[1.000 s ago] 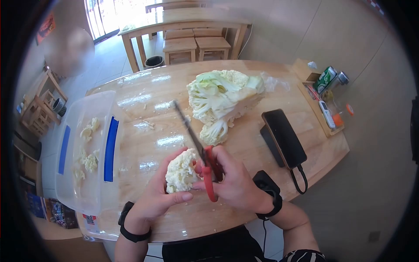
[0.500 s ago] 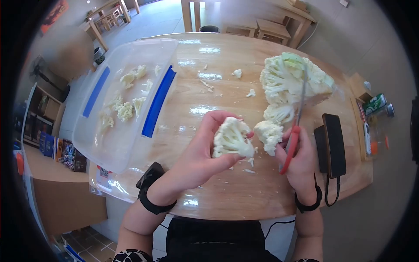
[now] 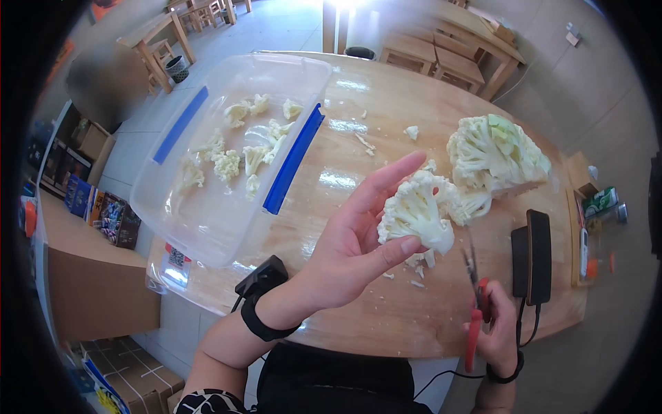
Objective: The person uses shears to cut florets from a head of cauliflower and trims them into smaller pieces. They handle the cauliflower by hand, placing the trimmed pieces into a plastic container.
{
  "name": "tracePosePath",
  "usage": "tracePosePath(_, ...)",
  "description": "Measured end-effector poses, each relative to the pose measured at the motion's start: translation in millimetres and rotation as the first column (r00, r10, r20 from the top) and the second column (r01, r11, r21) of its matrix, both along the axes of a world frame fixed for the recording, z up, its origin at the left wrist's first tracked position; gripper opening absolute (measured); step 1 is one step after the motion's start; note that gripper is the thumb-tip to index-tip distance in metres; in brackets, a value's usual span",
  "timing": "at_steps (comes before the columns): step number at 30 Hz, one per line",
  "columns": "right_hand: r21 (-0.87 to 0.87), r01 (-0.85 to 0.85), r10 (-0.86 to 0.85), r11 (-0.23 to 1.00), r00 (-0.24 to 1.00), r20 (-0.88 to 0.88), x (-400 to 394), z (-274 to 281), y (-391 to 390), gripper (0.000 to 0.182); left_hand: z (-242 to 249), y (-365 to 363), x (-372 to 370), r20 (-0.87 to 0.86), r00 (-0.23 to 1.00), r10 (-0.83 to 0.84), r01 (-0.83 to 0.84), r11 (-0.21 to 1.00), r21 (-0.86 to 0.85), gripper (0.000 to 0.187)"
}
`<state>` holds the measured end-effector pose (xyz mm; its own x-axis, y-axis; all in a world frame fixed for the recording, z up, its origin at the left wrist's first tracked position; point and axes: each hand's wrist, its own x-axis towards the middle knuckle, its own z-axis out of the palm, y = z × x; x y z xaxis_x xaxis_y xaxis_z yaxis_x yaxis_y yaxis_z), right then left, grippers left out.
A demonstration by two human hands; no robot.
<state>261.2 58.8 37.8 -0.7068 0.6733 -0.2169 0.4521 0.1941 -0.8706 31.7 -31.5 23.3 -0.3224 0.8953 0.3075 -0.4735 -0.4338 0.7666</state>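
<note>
My left hand (image 3: 345, 248) pinches a cauliflower piece (image 3: 419, 215) between thumb and fingers, with the index finger stretched out past it. The cut stem side faces partly up. My right hand (image 3: 498, 334) holds red-handled scissors (image 3: 476, 303) near the table's front edge, blades pointing away from me and apart from the piece. Beyond my hands, a large cauliflower head (image 3: 493, 152) with a pale green leaf lies on the table, a smaller cauliflower chunk (image 3: 471, 207) against its near side. Small crumbs (image 3: 417, 283) lie below the held piece, partly hidden by it.
A clear plastic box (image 3: 148, 214) with blue clips stands on the left, several florets (image 3: 226, 165) inside. To the right, a black phone-like device (image 3: 539, 255) with a cable rests on the wooden table (image 3: 372, 303). A can (image 3: 600, 200) lies beyond the right edge.
The view has shifted. My right hand with the scissors has drawn back toward me, away from the cauliflower. My left hand has moved the piece rightward and turned it.
</note>
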Motion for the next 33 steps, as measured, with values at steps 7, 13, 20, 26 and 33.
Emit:
tracePosePath(7,0.008,-0.113,0.112,0.994,0.993,0.044,-1.3,5.0,-1.2,0.038,-2.7,-1.1,-1.1,-0.333,0.943,-0.009,-0.005,0.999,-0.041,0.064)
tracePosePath(13,-0.123,-0.053,0.06,0.991,0.997,0.052,-5.9,9.5,-3.9,0.037,-3.1,-1.3,1.3,-0.277,0.96,0.046,-0.043,0.999,0.019,0.058)
tracePosePath(20,-0.065,-0.137,0.142,0.988,0.986,0.081,-9.4,13.5,-3.0,0.033,-0.9,-0.8,-1.6,-0.288,0.954,-0.081,0.07,0.996,-0.046,0.06)
tracePosePath(26,-0.123,-0.108,0.125,0.987,0.983,0.134,-13.3,14.3,-4.0,0.03,-4.3,1.3,-1.2,-0.407,0.912,-0.054,0.04,0.998,-0.044,0.058)
tracePosePath(33,-0.119,-0.138,0.152,0.983,0.981,0.122,-10.6,10.3,-3.7,0.023,-6.2,4.3,-3.2,-0.509,0.861,0.0,-0.037,0.997,-0.062,0.056)
